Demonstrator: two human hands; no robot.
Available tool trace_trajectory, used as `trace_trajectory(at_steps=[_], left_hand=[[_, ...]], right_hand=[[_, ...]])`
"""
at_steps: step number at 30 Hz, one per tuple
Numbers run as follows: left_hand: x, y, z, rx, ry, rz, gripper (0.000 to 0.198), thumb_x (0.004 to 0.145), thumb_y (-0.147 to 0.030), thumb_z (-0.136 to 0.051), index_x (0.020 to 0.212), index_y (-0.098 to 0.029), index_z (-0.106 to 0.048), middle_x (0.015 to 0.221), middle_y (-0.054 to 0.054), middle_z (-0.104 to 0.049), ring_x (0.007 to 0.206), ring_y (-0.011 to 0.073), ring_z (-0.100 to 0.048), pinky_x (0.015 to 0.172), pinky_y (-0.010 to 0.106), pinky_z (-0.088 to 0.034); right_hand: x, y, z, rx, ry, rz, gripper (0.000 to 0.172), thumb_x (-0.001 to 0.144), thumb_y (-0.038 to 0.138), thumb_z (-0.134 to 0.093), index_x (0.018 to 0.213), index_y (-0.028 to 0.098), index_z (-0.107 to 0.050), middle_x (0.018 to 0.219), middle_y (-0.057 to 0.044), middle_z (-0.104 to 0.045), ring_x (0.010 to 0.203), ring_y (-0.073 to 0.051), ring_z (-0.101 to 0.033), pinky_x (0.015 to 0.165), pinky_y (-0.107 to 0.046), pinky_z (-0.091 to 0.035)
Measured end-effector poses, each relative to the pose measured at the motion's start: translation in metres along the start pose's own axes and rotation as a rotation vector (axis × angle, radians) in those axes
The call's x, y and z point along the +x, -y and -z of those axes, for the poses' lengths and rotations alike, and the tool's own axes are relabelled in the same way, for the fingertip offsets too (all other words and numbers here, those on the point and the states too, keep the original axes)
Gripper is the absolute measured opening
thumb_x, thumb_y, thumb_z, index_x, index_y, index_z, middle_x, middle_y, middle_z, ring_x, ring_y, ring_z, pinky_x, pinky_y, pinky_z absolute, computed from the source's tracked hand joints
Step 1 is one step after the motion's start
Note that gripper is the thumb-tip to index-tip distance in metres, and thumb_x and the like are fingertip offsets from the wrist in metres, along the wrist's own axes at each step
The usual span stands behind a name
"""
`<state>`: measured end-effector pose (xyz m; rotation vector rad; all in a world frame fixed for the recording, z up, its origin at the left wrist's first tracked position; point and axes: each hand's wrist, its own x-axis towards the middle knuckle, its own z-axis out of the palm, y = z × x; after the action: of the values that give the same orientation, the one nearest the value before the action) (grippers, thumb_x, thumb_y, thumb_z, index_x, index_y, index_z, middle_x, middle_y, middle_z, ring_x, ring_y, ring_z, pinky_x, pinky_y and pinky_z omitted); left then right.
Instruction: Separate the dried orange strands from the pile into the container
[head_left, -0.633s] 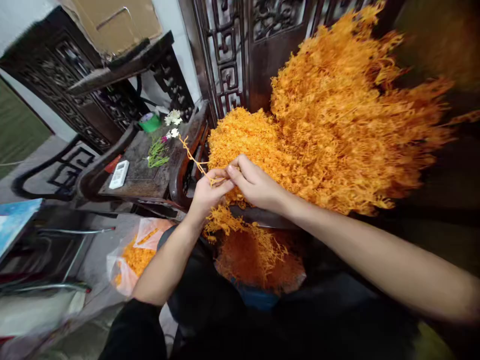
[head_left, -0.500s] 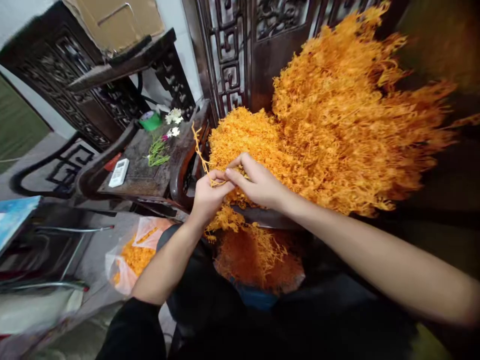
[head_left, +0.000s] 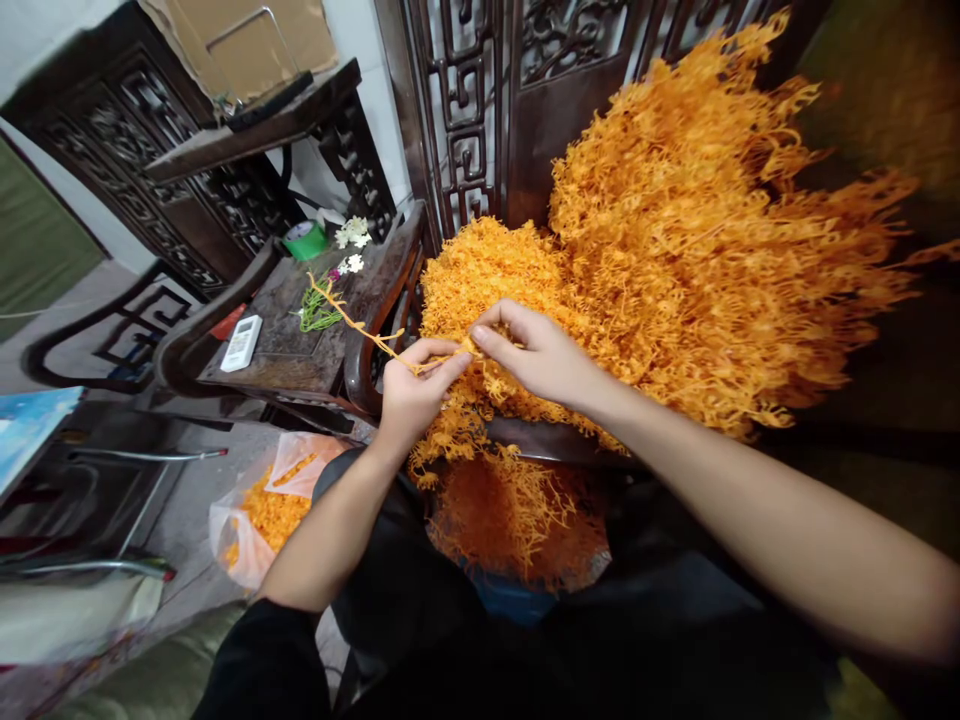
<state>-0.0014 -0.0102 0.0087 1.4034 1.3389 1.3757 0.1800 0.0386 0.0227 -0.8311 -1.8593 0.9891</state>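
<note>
My left hand (head_left: 415,392) is closed in a pinch around a thin orange branched stem (head_left: 352,322), whose free end sticks out to the upper left over the wooden seat. My right hand (head_left: 529,352) is also closed, thumb against forefinger, at a small orange piece (head_left: 469,346) by the left fingertips. Its exact shape is partly hidden by the fingers. Just behind both hands rises a large heap of orange curly flower-like sprigs (head_left: 675,230). Below them, more loose orange stems (head_left: 525,500) lie over a blue container (head_left: 514,597) between my legs.
At left, a dark wooden chair seat (head_left: 292,350) holds a white remote (head_left: 241,343), green tape (head_left: 305,240), green stems (head_left: 319,308) and white flowers (head_left: 352,233). A plastic bag of orange pieces (head_left: 274,505) is on the floor. Carved wooden chair backs (head_left: 466,120) stand behind.
The orange stem has swung from nearly upright to a long slant toward the left. My right hand has shifted slightly right, its fingertips a little apart from the left ones.
</note>
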Motion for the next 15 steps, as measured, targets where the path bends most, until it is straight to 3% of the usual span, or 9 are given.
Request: trace_trajectory(at_steps=[5, 10, 13, 15], left_hand=[[-0.004, -0.004, -0.002, 0.113, 0.011, -0.067, 0.023, 0.081, -0.036, -0.083, 0.076, -0.016, -0.072, 0.067, 0.000, -0.067, 0.053, 0.0081, -0.052, 0.051, 0.022, -0.040], [0.002, -0.015, -0.004, 0.116, 0.099, 0.072, 0.025, 0.080, -0.037, -0.081, 0.075, -0.017, -0.068, 0.057, -0.003, -0.060, 0.045, 0.0085, -0.048, 0.044, 0.023, -0.034], [0.004, -0.017, 0.006, 0.193, 0.149, 0.121, 0.022, 0.076, -0.032, -0.082, 0.071, -0.017, -0.067, 0.051, -0.004, -0.054, 0.042, 0.0081, -0.045, 0.042, 0.022, -0.030], [0.004, -0.014, 0.017, 0.219, 0.185, 0.180, 0.021, 0.073, -0.029, -0.083, 0.068, -0.016, -0.067, 0.051, -0.004, -0.056, 0.042, 0.0077, -0.045, 0.041, 0.021, -0.030]], right_hand=[[0.001, 0.005, -0.002, -0.040, -0.026, -0.029, 0.020, 0.092, 0.039, -0.067, 0.089, 0.019, -0.064, 0.089, -0.004, -0.072, 0.082, -0.020, -0.062, 0.078, -0.034, -0.045], [0.004, 0.004, -0.010, -0.026, -0.176, -0.198, 0.020, 0.088, 0.034, -0.068, 0.077, 0.020, -0.058, 0.071, 0.000, -0.060, 0.067, -0.016, -0.051, 0.066, -0.033, -0.039], [0.012, -0.011, 0.011, -0.065, -0.256, -0.193, 0.022, 0.088, 0.032, -0.069, 0.075, 0.022, -0.055, 0.070, 0.000, -0.057, 0.067, -0.016, -0.050, 0.066, -0.034, -0.039], [0.018, -0.026, 0.037, -0.102, -0.414, -0.130, 0.024, 0.091, 0.030, -0.068, 0.076, 0.023, -0.049, 0.070, -0.001, -0.055, 0.064, -0.016, -0.049, 0.064, -0.033, -0.039]])
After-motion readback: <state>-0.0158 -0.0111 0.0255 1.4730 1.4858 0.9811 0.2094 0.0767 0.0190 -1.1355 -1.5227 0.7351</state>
